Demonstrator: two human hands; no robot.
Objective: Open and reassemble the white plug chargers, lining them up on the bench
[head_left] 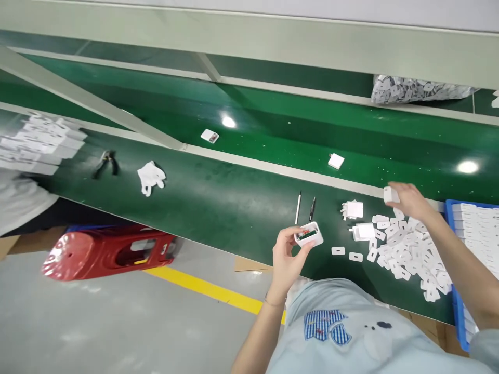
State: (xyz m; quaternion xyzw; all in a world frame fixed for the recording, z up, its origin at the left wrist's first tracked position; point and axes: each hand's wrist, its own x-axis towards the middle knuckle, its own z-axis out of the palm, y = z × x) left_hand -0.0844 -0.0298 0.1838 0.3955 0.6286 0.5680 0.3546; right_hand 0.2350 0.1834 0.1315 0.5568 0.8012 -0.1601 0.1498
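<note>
My left hand (287, 254) grips an open white charger housing (318, 238) between thumb and fingers, near the bench's front edge. A green circuit board with red parts (307, 233) shows inside it. Over to the right, my right hand (412, 201) pinches a small white cover plate (391, 195) with a hole in it. Below that hand spreads a heap of loose white slotted covers (407, 249). Several white charger housings (364, 231) lie left of the heap. A white pen (298, 208) and black tweezers (312, 210) rest just beyond the housing.
At right stands a blue crate (449, 213) of stacked white parts. Single white chargers (336, 161) sit on the green conveyor belt (268, 150). Pliers (105, 163) and a white glove (150, 177) lie leftward. Another person's sleeve (23, 202) and a red stool (93, 254) are at left.
</note>
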